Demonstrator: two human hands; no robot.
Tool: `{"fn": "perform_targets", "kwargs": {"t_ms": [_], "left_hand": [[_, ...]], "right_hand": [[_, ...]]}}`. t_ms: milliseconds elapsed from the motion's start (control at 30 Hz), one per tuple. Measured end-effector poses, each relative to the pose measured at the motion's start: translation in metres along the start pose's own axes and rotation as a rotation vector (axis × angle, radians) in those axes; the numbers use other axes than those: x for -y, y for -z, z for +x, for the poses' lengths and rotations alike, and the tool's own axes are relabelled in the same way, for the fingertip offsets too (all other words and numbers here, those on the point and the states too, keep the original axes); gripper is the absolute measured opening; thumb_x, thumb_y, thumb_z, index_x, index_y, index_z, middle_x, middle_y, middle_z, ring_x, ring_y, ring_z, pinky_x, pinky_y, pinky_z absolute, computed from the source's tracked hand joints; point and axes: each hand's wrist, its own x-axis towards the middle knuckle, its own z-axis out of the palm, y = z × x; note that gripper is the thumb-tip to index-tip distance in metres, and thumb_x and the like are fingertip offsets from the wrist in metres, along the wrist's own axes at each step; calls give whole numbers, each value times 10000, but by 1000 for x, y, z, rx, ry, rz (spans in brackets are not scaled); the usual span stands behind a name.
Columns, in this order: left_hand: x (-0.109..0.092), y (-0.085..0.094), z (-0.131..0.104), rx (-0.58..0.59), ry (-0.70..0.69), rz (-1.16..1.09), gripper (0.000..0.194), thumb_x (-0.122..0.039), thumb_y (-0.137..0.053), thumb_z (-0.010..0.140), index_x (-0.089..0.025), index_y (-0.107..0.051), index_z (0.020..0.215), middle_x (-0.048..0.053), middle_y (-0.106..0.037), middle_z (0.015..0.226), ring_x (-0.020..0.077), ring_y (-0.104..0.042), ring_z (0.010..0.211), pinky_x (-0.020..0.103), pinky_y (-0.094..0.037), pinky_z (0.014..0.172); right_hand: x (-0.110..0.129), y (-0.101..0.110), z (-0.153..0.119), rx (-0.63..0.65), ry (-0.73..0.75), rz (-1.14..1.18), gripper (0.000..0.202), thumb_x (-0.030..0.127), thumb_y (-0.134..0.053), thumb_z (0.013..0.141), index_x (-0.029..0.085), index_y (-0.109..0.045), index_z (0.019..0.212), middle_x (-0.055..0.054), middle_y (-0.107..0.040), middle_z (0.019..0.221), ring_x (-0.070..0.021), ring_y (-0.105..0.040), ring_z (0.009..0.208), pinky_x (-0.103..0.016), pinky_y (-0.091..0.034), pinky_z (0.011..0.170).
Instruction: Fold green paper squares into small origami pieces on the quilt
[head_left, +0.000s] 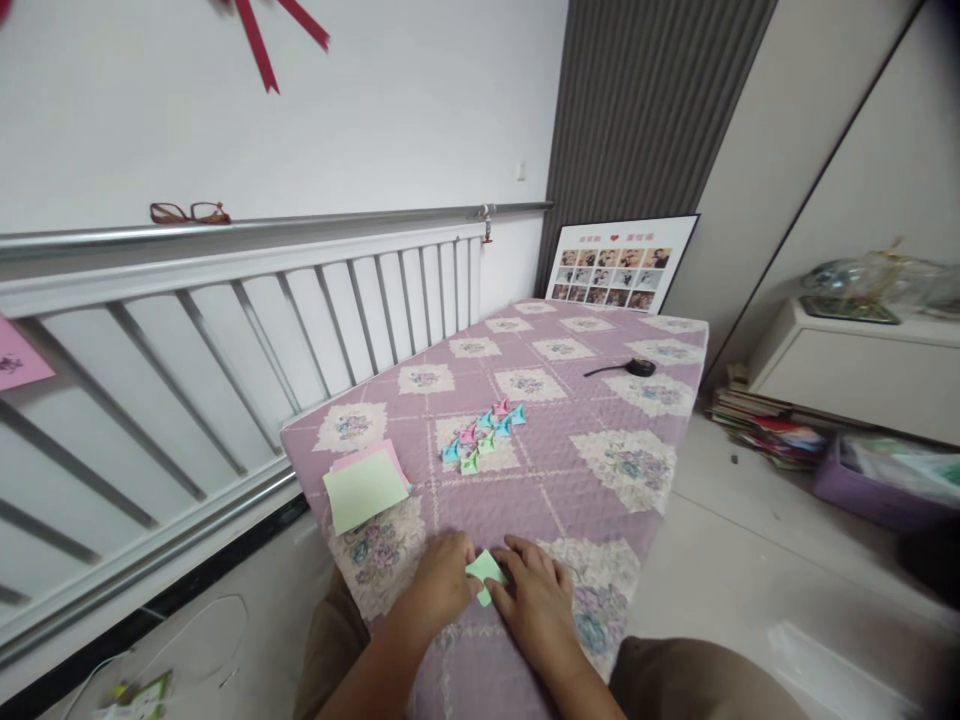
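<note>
Purple flowered tablecloth [540, 505] spreads beside a white radiator [379, 310], and on its near part I see a small green paper [487, 567], pinched at its sides by the left hand [444, 575] and the right hand [538, 600]. One corner points toward the far end, its long axis seemingly running near to far; it looks pale, matte and diamond-like, its lower sides partly hidden from me by the thumbs.
</note>
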Motion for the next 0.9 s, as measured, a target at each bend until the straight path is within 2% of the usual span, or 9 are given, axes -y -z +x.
{"fn": "perform_targets", "kwargs": {"t_ms": [133,267,333,400,567,700,900], "left_hand": [[2,0,-2,14,-22,-28,219,-201,-615,741,-186,-554,950,25,-612,950,178,-550,896,258,-400,745],[4,1,-1,35,-87,-39,25,-198,-595,759,-190,-602,782,-2,-621,827,155,-559,817,238,-402,720],[2,1,-3,13,-112,-36,64,-175,-565,782,-186,-596,727,-8,-605,789,143,-552,790,231,-401,704],[-2,0,-8,-36,-128,-27,96,-155,-533,810,-184,-591,740,-2,-590,811,143,-541,809,239,-398,716],[-10,-7,-25,-154,-160,29,152,-132,-466,871,-189,-597,820,34,-571,906,196,-495,915,321,-373,823],[-10,-18,-37,-262,-193,190,179,-101,-452,875,-200,-593,827,31,-569,863,212,-486,864,342,-370,792],[-2,-25,-48,-227,-204,310,211,-78,-439,876,-197,-587,786,29,-569,849,210,-481,832,341,-364,762]], "right_hand": [[5,5,-1,4,0,68,99,274,-575,778,264,-608,870,-59,-603,1170,-271,-492,1128,-517,-267,946],[5,7,-2,-9,37,186,12,233,-558,789,239,-568,788,-14,-653,929,-222,-559,957,-480,-288,926],[4,7,-3,-23,60,230,49,238,-554,806,227,-548,758,12,-632,794,-191,-572,837,-428,-329,886],[3,6,-4,-37,73,248,81,241,-546,827,220,-536,750,21,-610,741,-172,-566,773,-367,-368,825],[3,4,-7,-73,130,240,94,161,-527,834,215,-547,760,2,-599,772,-168,-542,791,-304,-389,764],[7,1,-11,-95,178,197,108,101,-540,808,203,-570,790,-25,-597,840,-187,-514,846,-327,-369,804],[9,-3,-18,-52,263,150,102,112,-593,789,200,-582,738,-19,-576,800,-188,-485,818,-322,-356,779]]}}
